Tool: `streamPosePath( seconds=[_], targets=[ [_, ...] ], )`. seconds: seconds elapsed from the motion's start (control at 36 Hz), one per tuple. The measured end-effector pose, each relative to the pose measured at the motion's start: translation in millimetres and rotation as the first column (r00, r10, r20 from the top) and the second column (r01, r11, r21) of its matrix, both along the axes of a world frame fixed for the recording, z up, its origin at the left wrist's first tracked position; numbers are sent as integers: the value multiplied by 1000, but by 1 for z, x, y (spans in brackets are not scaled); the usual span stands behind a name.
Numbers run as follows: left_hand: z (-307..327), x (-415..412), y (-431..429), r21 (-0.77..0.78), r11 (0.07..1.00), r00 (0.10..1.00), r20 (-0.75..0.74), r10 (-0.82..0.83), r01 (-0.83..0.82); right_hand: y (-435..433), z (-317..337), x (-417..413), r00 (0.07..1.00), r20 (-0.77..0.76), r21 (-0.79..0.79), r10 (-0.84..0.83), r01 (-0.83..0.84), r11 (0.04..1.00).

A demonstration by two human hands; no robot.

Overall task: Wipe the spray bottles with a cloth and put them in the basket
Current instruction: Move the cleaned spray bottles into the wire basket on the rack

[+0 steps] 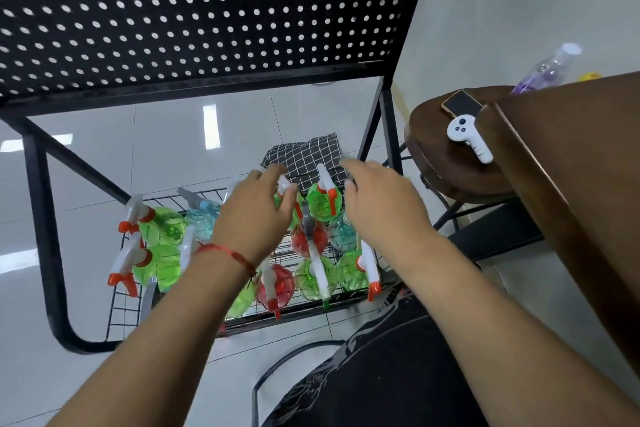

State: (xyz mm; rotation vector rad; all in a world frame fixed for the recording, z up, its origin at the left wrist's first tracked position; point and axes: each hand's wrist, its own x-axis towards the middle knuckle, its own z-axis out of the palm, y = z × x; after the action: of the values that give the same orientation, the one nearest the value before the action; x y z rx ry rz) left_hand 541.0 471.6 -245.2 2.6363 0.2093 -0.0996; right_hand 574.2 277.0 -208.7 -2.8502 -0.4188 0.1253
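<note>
A black wire basket (119,308) stands on the floor under a black rack, packed with several upright spray bottles in green (162,229), red (277,284) and blue (204,215). A black-and-white checked cloth (308,156) lies at the basket's far end. My left hand (256,215) hovers over the bottles in the middle, fingers relaxed, fingertips close to a green bottle's trigger head. My right hand (377,201) reaches over the far right bottles near the cloth, fingers spread and holding nothing.
A black perforated shelf (207,10) hangs overhead on a metal frame with legs (41,218) either side of the basket. To the right, a round brown stool (433,149) carries a phone (462,102) and a white controller (467,137). A brown table edge (571,184) is at right.
</note>
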Motion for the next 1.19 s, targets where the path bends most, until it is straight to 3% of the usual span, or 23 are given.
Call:
streamPosePath(
  seconds=[0.06, 0.17, 0.39, 0.83, 0.94, 1.08, 1.19],
  targets=[
    [-4, 15, 1, 49, 998, 996, -86, -31, 36, 6, -3, 18, 989, -106, 36, 100, -97, 995],
    [-12, 33, 0, 100, 990, 979, -186, -83, 103, 13, -21, 40, 941, -229, -105, 249, -278, 955],
    [-20, 34, 12, 107, 979, 964, -221, -145, 171, 10, -52, 49, 950, -151, -68, 273, -285, 956],
    [-24, 25, 15, 131, 968, 950, -258, -176, 214, 6, -46, 49, 948, -230, -52, 221, -238, 970],
    [-12, 15, 17, 82, 978, 969, -176, -175, 192, 6, -35, 42, 939, -213, -7, 269, -277, 961],
    [18, -27, 39, -49, 996, 997, -15, -74, 73, 14, -10, 10, 956, -59, 238, 288, -267, 934],
    [29, -74, 64, -66, 997, 999, 41, -31, 34, 18, -6, -28, 959, -109, 323, 262, -215, 922]
  ],
)
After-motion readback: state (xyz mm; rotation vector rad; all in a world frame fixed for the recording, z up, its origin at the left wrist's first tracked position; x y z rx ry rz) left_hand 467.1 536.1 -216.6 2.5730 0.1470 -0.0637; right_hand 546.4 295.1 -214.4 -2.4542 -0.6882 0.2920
